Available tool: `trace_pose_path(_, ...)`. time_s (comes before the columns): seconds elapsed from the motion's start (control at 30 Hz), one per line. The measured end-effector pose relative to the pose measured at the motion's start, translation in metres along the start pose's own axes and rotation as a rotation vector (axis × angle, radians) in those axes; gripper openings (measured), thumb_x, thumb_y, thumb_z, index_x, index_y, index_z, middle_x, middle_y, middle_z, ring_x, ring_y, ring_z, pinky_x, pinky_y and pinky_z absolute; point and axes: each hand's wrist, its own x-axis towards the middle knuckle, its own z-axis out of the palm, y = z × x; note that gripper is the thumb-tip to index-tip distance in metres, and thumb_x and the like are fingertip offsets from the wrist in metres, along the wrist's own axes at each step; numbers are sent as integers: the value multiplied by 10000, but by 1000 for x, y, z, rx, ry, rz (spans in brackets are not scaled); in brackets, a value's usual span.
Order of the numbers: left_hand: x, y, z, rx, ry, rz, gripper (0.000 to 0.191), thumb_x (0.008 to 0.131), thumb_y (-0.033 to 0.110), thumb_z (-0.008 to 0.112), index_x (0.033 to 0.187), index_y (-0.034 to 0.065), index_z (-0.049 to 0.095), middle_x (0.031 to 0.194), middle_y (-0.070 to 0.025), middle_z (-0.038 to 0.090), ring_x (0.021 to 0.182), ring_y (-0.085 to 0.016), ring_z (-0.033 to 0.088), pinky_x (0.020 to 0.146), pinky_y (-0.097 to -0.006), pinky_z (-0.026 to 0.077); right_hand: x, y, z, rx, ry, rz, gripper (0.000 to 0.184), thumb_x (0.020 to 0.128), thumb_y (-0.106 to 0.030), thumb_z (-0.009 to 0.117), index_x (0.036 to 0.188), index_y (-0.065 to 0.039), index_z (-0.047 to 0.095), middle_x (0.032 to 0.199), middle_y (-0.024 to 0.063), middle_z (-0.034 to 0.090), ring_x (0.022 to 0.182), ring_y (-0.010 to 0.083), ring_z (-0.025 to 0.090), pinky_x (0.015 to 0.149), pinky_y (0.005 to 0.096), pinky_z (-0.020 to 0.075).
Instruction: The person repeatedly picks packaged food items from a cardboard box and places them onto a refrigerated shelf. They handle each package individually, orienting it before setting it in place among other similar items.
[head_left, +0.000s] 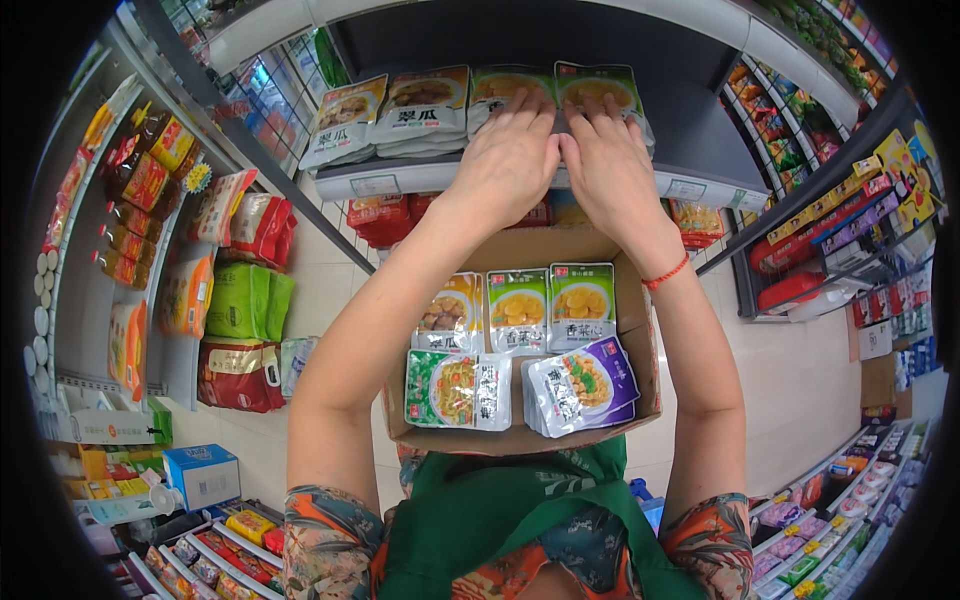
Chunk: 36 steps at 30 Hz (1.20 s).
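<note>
My left hand (510, 154) lies flat, palm down, on a green-topped food pouch (499, 79) on the shelf (690, 135). Beside it, thumbs touching, my right hand (609, 157) presses on another green-topped pouch (596, 79) to its right. Further left stand stacks of brown-topped pouches (421, 112) and more pouches (341, 120) at the shelf's end. Below my forearms is an open cardboard box (517, 442). It holds brown-topped pouches (450, 307), two groups of green-topped pouches (517, 311), a green-and-white noodle-picture pouch (457, 390) and a tilted stack of purple pouches (585, 386).
Red packets (379, 221) fill the shelf below. At left, a rack carries oil bottles (150, 172) and large bags (240, 300). A blue box (201, 476) sits lower left. Wire racks (810, 202) with goods stand at right. Tiled floor (765, 375) shows on both sides.
</note>
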Motion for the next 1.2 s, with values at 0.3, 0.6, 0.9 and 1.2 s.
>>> trace_pose_path(0.3, -47, 35, -16, -150, -46, -13, 432, 977, 150, 414, 1327, -101, 458, 1396, -276, 447, 1359, -387, 369, 1118, -435, 315, -47, -26, -31, 170, -112, 13, 385, 968, -196, 479, 1288, 15, 521, 1356, 226, 500, 1330, 402, 396, 1102, 503, 303)
trace_pose_path(0.6, -92, 49, -8, -310, -132, -117, 436, 984, 153, 415, 1349, -83, 446, 1413, -265, 434, 1368, -377, 361, 1121, -427, 313, -87, -38, -29, 317, -151, 31, 359, 934, -144, 536, 1252, 22, 550, 1288, 218, 553, 1228, 388, 495, 1051, 472, 376)
trace_pose_path(0.9, -145, 43, 27, -600, -198, -396, 432, 1001, 195, 410, 1340, -68, 464, 1345, -251, 515, 1264, -377, 488, 1057, -388, 381, -119, -39, 4, 646, -390, 160, 325, 943, -157, 522, 1183, 54, 581, 1171, 247, 611, 1096, 387, 579, 945, 428, 463)
trace_pose_path(1.2, -184, 36, 56, -671, -312, -607, 471, 978, 258, 423, 1322, -58, 484, 1220, -307, 569, 1136, -438, 547, 978, -449, 430, -141, -45, 35, 689, -631, 228, 350, 954, -209, 500, 1192, 34, 587, 1154, 256, 620, 1058, 397, 596, 917, 435, 472)
